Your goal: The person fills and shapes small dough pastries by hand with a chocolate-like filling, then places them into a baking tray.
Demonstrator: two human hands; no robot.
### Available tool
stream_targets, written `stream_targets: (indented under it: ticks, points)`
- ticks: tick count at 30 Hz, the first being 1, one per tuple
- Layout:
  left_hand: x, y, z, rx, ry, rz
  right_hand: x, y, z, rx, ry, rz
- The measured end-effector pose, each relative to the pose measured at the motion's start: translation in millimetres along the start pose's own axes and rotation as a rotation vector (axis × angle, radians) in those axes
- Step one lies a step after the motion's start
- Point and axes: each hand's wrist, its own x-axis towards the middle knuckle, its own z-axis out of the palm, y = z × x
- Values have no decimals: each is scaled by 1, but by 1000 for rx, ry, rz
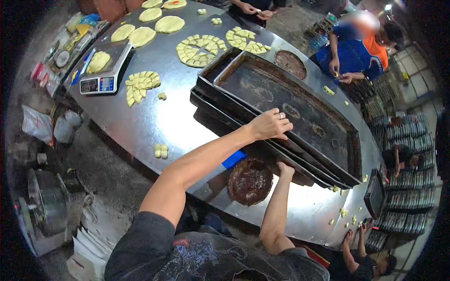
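A stack of dark, worn rectangular baking trays [290,110] lies slanted across the metal table. My left hand [271,125], with a ring on one finger, is closed over the near long rim of the top tray. Lower down, my right hand [285,169] grips the near side of the stack; most of its fingers are hidden under the tray edge. Just left of that hand sits a round pan [251,181] with a dark, greasy inside. A blue flat object [234,159] lies beside this pan, partly covered by my left forearm.
Cut dough pieces [143,85], flat dough rounds [169,24] and a scale [104,70] with dough occupy the table [154,124]. Another round pan [290,64] lies beyond the trays. Co-workers handle dough around the table, one in blue and orange [349,56]. Stacked trays [405,182] stand right.
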Motion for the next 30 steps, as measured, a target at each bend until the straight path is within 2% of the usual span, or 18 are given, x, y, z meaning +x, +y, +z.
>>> stream_targets:
  ticks: [3, 4, 6, 8, 11, 13, 15, 16, 19, 20, 23, 25, 27, 28, 29, 30]
  points:
    - [-24, 9, 26, -52, -49, -5, -10, -10, 19, -307, 371, -34]
    - [-34, 12, 33, -55, -128, -24, -13, -13, 21, -300, 368, -42]
    - [-50, 20, 54, -29, -104, -79, -15, -15, 15, -286, 338, -28]
    - [-59, 32, 50, -17, -56, -148, -23, -18, 13, -266, 260, 18]
    - [-52, 41, 20, -149, -128, -271, -48, -13, 18, -126, 411, 24]
    - [-56, 61, -15, -281, 4, -332, -65, -5, 14, -381, 436, -78]
    - [-76, 79, -48, -373, 143, -370, -86, -3, 10, -397, 355, -114]
    - [-99, 87, -59, -477, 107, -421, -99, 1, 11, -407, 311, -132]
    - [-201, 111, -118, -571, 21, -563, -138, 27, 10, -486, -13, -128]
    - [-243, 118, -143, -571, 12, -592, -144, 40, 7, -550, -66, -134]
    - [-357, 139, -245, -612, -150, -995, -160, 117, 0, -669, -94, -150]
    - [-430, 147, -312, -625, -128, -1234, -189, 209, -2, -930, -108, -249]
    - [-500, 153, -372, -497, -88, -1404, -172, 273, -37, -1164, -101, -44]
    - [-529, 152, -400, -449, -104, -1533, -191, 315, -38, -1300, -184, 28]
    - [-553, 147, -430, -356, -142, -1564, -215, 360, -38, -1429, -267, 107]
    - [-574, 140, -458, -321, -157, -1660, -223, 390, -49, -1669, -362, 172]
